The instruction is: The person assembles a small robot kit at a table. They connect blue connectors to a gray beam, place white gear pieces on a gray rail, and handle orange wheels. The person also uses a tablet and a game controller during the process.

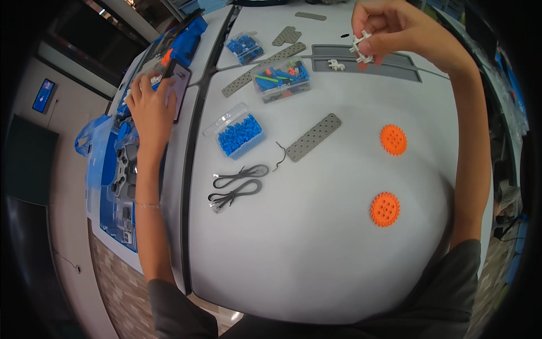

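Tabletop [333,243], pale, is split at left by a dark seam [195,121]. Two orange gears [385,209] are laid flat at right, one above the other, well apart. A grey perforated plate [314,137] is seen near the centre, slanted, with a thin dark wire [280,156] just beside its lower end. Two bundled cables [232,196] are set below, left of centre. A long perforated strip [240,83] is partly hidden by a clear box. A flat dark-edged device [182,90] is placed beside the left hand [151,110], near the seam.

Containers: an open clear box [251,146], lid tipped back, is filled with small blue pins [238,135]. Mixed parts in blue, green, orange and black are held in a second box [285,94], above it. Blue pieces are contained in a smaller box [252,59] at upper centre-left. A game controller [122,172] is stowed in the blue tray [108,198] at far left.

Hands: a white connector [361,52] is pinched between thumb and fingers of the right hand [395,37], upper right, raised over a grey panel [395,70]. A similar white part [336,65] is left on that panel, just left of the held one. The left hand is spread, fingers bent, over loose parts at upper left; whether anything is gripped there cannot be told.
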{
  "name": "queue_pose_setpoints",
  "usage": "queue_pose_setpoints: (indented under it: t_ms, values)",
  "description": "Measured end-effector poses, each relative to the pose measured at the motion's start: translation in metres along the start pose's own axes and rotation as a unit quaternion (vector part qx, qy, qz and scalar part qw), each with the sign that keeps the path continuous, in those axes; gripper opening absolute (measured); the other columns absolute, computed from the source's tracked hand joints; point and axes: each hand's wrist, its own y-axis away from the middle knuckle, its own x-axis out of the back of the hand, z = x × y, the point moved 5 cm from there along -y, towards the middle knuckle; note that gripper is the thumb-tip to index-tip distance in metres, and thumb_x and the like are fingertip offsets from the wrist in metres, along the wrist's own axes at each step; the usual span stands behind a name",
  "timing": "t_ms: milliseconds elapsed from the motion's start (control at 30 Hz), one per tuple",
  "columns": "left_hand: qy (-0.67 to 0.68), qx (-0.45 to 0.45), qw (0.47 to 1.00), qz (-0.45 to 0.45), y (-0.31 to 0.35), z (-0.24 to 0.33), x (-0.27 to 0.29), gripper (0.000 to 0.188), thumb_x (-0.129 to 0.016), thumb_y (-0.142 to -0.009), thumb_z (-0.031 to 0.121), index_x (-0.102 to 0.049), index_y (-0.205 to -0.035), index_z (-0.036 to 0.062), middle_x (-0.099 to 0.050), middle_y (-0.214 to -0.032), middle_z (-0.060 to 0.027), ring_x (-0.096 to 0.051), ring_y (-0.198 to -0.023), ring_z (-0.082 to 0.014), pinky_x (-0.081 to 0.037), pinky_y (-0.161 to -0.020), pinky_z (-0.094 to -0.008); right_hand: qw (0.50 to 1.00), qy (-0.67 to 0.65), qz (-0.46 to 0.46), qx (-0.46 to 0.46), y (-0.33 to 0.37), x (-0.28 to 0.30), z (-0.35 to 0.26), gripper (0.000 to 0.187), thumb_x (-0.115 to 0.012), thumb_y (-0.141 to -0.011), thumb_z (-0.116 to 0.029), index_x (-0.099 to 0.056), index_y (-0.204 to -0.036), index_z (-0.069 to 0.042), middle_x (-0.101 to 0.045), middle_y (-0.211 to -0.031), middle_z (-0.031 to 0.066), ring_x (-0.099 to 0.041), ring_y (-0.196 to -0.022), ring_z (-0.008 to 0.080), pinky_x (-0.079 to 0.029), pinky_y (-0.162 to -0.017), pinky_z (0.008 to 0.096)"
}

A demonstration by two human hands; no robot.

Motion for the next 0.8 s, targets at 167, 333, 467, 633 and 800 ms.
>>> queue_pose_setpoints:
  t_ms: [167,333,467,633,800]
  values:
    - [0.027,-0.077,0.991,-0.103,-0.045,-0.025,-0.026,0.029,-0.077,-0.078,0.011,-0.076,-0.105,0.0205,-0.056,-0.144,-0.0082,-0.040,-0.145,-0.0346,-0.033,-0.116,-0.0518,0.999,0.026,0.040,0.017,0.017,0.012,-0.011,0.017,-0.078,-0.091,-0.007,-0.065,-0.101,-0.001,-0.077,-0.092,0.0101,-0.074,-0.086,0.0146,-0.057,-0.077,0.0249]
    - [-0.041,-0.101,0.978,-0.175,-0.043,-0.030,-0.043,0.035,-0.080,-0.071,0.014,-0.079,-0.105,0.0229,-0.050,-0.151,-0.0139,-0.031,-0.152,-0.0350,-0.025,-0.123,-0.0576,0.997,0.042,0.043,0.043,0.020,0.021,-0.011,0.016,-0.077,-0.091,-0.007,-0.065,-0.100,-0.002,-0.077,-0.091,0.0112,-0.074,-0.085,0.0146,-0.057,-0.076,0.0251]
    - [-0.054,-0.086,0.977,-0.189,-0.040,-0.030,-0.044,0.052,-0.083,-0.061,0.022,-0.077,-0.113,0.0242,-0.043,-0.159,-0.0143,-0.023,-0.157,-0.0347,-0.019,-0.126,-0.0605,0.995,0.070,0.062,0.024,0.019,0.026,-0.008,0.015,-0.076,-0.093,-0.008,-0.065,-0.100,-0.002,-0.077,-0.091,0.0116,-0.074,-0.086,0.0145,-0.056,-0.075,0.0256]
    - [-0.055,-0.087,0.973,-0.206,-0.038,-0.035,-0.046,0.069,-0.084,-0.057,0.029,-0.073,-0.125,0.0246,-0.035,-0.165,-0.0135,-0.016,-0.159,-0.0339,-0.015,-0.127,-0.0618,0.995,0.072,0.069,0.026,0.017,0.024,-0.007,0.013,-0.075,-0.093,-0.008,-0.065,-0.100,-0.002,-0.077,-0.091,0.0118,-0.074,-0.086,0.0146,-0.056,-0.075,0.0255]
    - [0.015,-0.090,0.982,-0.167,-0.033,-0.036,-0.043,0.063,-0.083,-0.066,0.032,-0.072,-0.127,0.0217,-0.036,-0.164,-0.0129,-0.018,-0.159,-0.0329,-0.015,-0.128,-0.0601,0.995,0.056,0.076,0.043,0.018,0.024,-0.009,0.013,-0.075,-0.093,-0.008,-0.066,-0.099,-0.002,-0.077,-0.091,0.0112,-0.074,-0.086,0.0142,-0.056,-0.075,0.0260]
